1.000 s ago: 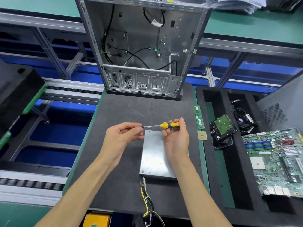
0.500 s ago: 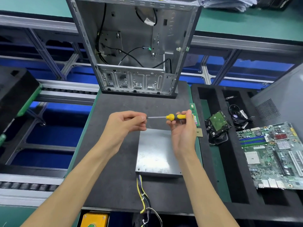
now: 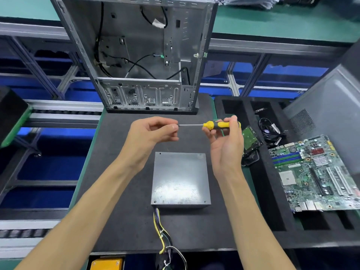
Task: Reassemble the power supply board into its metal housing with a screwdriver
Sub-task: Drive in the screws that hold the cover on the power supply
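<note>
You held the screwdriver [image 3: 214, 125] above the closed housing [image 3: 180, 179], right hand [image 3: 227, 145] gripping handle, left hand [image 3: 153, 134] pinching tip; screws unseen.

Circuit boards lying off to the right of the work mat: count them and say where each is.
2. The large green motherboard lies on the black foam tray at far right. A smaller green board sits on the hard drive, just beyond the right hand. Others may be hidden.
</note>
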A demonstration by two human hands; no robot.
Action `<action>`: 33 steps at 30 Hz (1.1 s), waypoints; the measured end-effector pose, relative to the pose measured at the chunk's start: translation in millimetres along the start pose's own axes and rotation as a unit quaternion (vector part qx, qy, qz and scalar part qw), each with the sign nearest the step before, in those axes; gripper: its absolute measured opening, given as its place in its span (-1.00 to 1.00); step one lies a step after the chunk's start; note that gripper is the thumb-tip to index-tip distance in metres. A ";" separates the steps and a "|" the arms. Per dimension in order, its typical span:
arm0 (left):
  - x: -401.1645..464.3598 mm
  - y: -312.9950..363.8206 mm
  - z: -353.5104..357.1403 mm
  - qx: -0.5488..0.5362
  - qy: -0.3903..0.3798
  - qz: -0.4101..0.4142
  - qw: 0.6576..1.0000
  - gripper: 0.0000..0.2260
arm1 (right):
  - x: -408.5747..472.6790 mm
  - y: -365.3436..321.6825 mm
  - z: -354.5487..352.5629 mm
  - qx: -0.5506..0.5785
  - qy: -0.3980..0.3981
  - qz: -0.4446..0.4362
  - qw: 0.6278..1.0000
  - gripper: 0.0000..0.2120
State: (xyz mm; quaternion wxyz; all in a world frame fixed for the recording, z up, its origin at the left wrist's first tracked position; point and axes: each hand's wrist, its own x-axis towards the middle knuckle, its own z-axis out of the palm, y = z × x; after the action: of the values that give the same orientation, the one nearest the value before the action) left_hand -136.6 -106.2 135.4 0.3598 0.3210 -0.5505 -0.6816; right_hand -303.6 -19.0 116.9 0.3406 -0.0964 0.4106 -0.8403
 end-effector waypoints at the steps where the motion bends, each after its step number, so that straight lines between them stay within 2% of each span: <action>1: 0.3 0.4 0.5 -0.004 0.000 -0.001 1.000 -0.93 | -0.1 -1.2 0.0 -0.001 0.001 0.002 1.000 -0.73; 6: -0.3 2.6 2.6 0.079 0.030 0.047 0.995 -0.91 | -3.7 0.4 0.7 0.010 0.022 0.026 0.999 -0.76; 15: -3.5 3.2 -12.0 0.055 0.021 0.028 0.998 -0.82 | -7.9 10.1 2.6 0.031 0.013 0.040 0.999 -0.76; 24: -6.1 -4.4 -16.7 0.036 0.024 -0.002 0.999 -0.92 | -12.0 12.6 3.9 0.035 -0.002 0.045 0.998 -0.78; 33: -10.0 -10.3 -16.5 0.075 0.039 0.032 0.996 -0.89 | -15.9 11.0 0.6 0.015 -0.010 0.037 0.999 -0.76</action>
State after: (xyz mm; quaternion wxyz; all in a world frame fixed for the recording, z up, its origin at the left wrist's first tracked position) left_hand -118.9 -104.9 122.6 0.3777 0.3557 -0.5956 -0.6133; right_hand -286.0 -13.6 110.8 0.3768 -0.0847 0.3979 -0.8322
